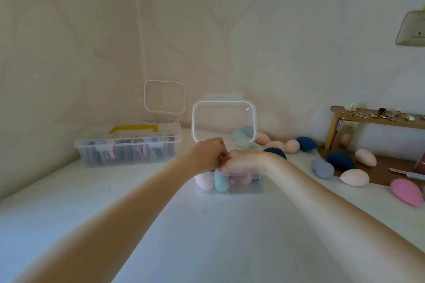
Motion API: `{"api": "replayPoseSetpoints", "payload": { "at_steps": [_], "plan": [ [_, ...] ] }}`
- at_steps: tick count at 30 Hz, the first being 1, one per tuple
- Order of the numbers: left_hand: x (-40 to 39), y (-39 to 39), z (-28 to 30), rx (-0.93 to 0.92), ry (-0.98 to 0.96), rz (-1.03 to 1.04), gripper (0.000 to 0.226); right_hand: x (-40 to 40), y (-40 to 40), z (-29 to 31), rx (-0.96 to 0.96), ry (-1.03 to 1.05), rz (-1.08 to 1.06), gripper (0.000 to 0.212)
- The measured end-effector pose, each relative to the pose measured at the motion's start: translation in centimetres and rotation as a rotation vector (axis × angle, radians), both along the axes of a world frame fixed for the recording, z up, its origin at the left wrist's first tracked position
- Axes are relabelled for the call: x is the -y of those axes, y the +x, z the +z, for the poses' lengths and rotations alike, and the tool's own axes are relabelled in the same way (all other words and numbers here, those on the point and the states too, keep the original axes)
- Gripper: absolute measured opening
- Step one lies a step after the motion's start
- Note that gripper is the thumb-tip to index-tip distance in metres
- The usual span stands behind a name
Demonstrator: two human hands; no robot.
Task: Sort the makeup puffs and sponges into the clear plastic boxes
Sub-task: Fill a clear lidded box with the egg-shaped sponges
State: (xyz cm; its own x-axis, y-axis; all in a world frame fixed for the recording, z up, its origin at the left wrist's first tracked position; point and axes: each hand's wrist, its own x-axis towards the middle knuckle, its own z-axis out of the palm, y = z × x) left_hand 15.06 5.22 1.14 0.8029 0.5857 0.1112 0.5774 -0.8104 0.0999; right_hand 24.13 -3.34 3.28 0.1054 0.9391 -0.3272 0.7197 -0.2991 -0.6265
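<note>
Head view: both hands' grip unclear over the open clear box (230, 187) holding pastel sponges (221, 181).

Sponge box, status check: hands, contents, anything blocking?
Both hands over open sponge box, grips unclear. Box partly filled. Loose sponges wait right. Nothing blocking.

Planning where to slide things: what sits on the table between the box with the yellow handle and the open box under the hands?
Nothing; the head view shows bare white table between the yellow-handled box and the open box.
</note>
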Motion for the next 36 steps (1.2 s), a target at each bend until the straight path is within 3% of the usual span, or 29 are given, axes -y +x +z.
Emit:
{"api": "replayPoseSetpoints", "payload": {
  "at_steps": [2,4,9,12,14,17,20,26,29,34,36],
  "plan": [
    [0.0,-0.4,0.2,0.017,-0.046,-0.027,0.027,0.3,-0.1,0.0,0.077,0.004,-0.026,0.013],
    [0.0,-0.9,0.7,-0.053,-0.099,-0.035,0.028,0.2,-0.4,-0.3,0.185,0.038,0.009,0.016],
    [0.1,-2.1,2.6,-0.194,-0.263,-0.051,0.031,0.6,-0.2,-1.1,0.165,0.316,-0.005,0.024],
    [0.3,-1.8,2.6,-0.224,-0.268,-0.009,0.032,1.4,-0.7,-1.6,0.422,0.477,0.009,0.033],
    [0.2,-1.6,2.3,-0.24,-0.245,-0.001,0.03,1.5,-0.8,-1.4,0.537,0.444,0.065,0.032],
    [0.3,-1.4,2.0,-0.236,-0.229,-0.012,0.034,1.4,-1.0,-1.1,0.482,0.277,0.108,0.035],
    [0.8,-1.1,1.8,-0.239,-0.173,-0.026,0.029,1.6,-1.1,-1.2,0.48,0.247,0.135,0.036],
    [0.8,-1.2,1.1,-0.145,-0.148,-0.03,0.028,1.9,-0.7,-2.9,0.452,0.605,-0.018,0.033],
    [1.0,-1.2,1.0,-0.121,-0.14,-0.055,0.014,1.7,-0.7,-3.0,0.453,0.59,-0.017,0.045],
    [1.0,-1.2,1.1,-0.116,-0.165,-0.048,0.024,1.3,0.1,-1.6,0.278,0.372,-0.018,0.046],
    [1.0,-1.4,0.9,-0.109,-0.176,-0.07,0.025,1.6,0.6,-0.4,0.119,0.404,-0.081,0.038]
  ]
}}
